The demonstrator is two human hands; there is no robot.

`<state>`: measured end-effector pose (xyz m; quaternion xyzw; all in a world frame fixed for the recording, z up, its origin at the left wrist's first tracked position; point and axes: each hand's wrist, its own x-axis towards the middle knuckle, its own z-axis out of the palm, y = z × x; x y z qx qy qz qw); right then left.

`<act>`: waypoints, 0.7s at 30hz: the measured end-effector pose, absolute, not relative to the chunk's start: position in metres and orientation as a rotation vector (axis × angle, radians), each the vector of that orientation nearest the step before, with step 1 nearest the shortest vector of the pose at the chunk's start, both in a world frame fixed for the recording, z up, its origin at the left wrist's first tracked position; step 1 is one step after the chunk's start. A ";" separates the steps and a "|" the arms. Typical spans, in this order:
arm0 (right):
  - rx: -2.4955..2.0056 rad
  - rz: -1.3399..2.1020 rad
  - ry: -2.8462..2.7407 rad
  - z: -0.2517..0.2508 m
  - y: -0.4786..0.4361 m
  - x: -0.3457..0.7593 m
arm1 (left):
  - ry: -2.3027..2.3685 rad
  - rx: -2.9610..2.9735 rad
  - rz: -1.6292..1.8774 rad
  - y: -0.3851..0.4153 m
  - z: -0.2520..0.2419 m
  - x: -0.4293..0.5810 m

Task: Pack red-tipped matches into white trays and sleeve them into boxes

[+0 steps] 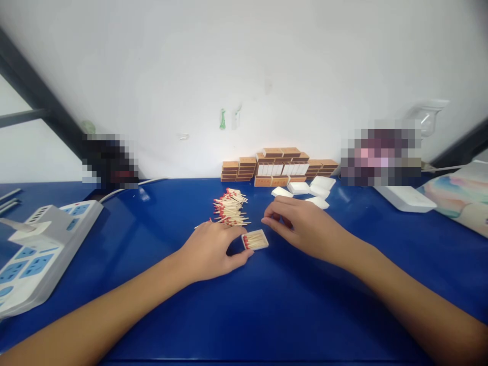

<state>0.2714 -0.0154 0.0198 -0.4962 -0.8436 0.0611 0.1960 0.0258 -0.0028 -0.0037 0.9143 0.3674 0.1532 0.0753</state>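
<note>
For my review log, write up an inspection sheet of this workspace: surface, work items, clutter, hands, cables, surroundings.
Surface: blue tabletop, glossy.
Work items: matchbox tray partly filled with matches; loose match pile beyond it; white trays near stacked matchboxes by the wall.
Clutter: power strip at left; white block and patterned item at right.
Left hand: thumb and index finger hold the matchbox tray.
Right hand: bent fingers, right of that tray; no held item visible.
Cables: white cord behind the power strip.
Surroundings: pale wall; two pixelated areas, contents unreadable.
</note>
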 end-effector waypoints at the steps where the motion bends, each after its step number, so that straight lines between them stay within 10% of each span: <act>1: -1.388 0.164 -2.361 0.020 -0.015 0.271 | 1.102 2.740 0.443 -0.003 -0.003 0.026; 21: -1.395 0.055 -2.335 0.018 -0.009 0.282 | 1.142 2.686 0.388 -0.004 0.000 0.026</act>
